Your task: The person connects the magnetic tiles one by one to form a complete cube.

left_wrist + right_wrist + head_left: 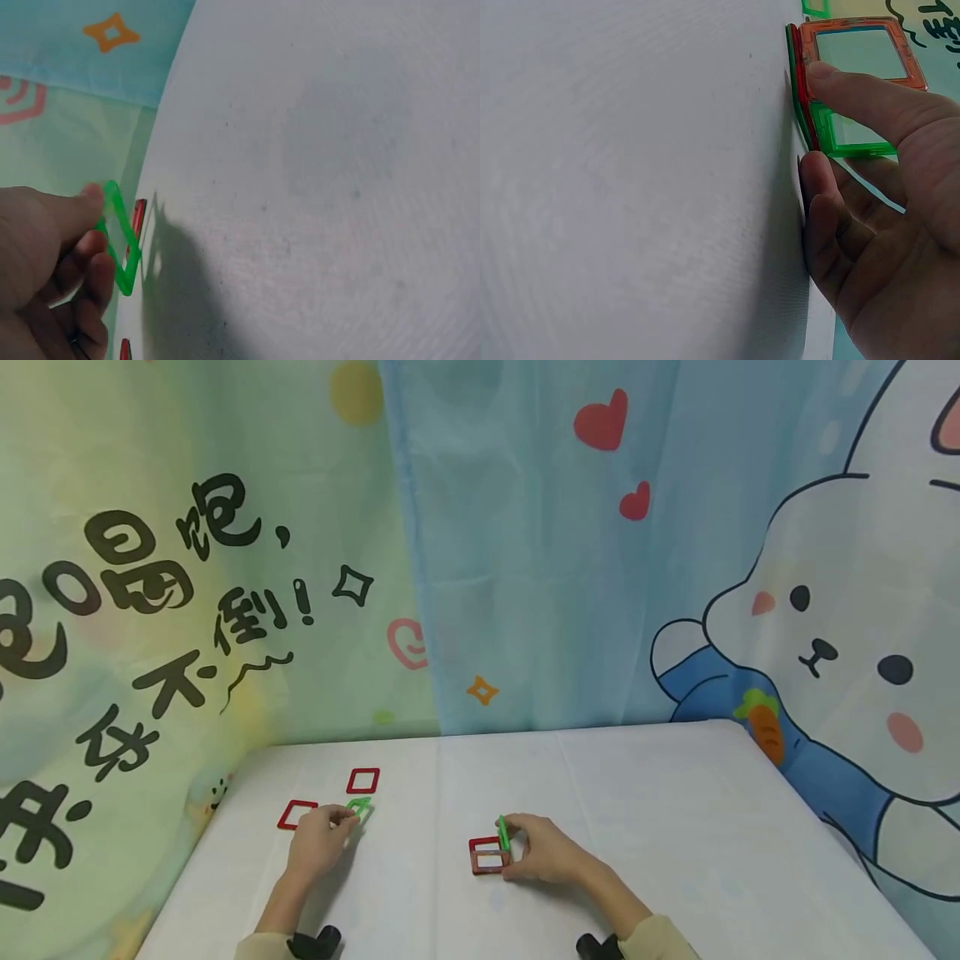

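In the head view my left hand pinches a green magnetic tile, an open square frame, by its edge. The left wrist view shows that green tile tilted above the table between thumb and fingers. Farther right, my right hand holds a small cluster of tiles. A red tile lies at its base, an orange tile stands at the near side, and a green tile stands at the right. My right thumb presses the orange tile; the fingers curl by the green tile.
Two red tiles lie flat on the white table, one beyond the left hand and another red tile just left of it. A patterned curtain rises behind the table and along its sides.
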The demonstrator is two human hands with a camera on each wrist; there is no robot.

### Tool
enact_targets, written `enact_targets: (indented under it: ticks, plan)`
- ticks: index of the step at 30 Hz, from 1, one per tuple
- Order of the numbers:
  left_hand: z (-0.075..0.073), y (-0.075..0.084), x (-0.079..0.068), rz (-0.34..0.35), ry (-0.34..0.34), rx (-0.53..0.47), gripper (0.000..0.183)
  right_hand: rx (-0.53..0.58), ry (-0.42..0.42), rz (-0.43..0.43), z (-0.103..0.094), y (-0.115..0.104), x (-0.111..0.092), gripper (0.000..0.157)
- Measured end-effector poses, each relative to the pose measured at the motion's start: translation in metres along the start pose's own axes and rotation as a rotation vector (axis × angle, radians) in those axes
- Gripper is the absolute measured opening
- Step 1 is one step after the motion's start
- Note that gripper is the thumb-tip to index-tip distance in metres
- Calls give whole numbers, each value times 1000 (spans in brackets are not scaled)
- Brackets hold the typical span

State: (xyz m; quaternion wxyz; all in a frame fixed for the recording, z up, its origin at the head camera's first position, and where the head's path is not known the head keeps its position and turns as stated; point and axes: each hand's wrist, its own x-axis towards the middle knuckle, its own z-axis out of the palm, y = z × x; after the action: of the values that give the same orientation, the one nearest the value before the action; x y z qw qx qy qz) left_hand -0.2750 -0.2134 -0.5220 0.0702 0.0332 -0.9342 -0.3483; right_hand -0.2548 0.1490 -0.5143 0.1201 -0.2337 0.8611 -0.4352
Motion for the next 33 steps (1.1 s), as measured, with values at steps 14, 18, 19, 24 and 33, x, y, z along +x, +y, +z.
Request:
enact_targets:
  ticks: [14,18,19,24,33]
  plan:
    - [-5,7,-4,29,145,-32,18,-25,16,-27,1,-1,0,64]
    - [-3,8,-4,36,126,-51,16,-28,15,-16,-1,-1,-1,65]
    - [-1,8,-4,40,120,-55,16,-30,18,-9,-1,-1,-1,65]
    - [13,14,-2,97,133,-85,12,-59,44,2,-2,-1,-2,66]
    - [34,27,-5,156,100,-156,9,-59,32,10,2,-1,-1,68]
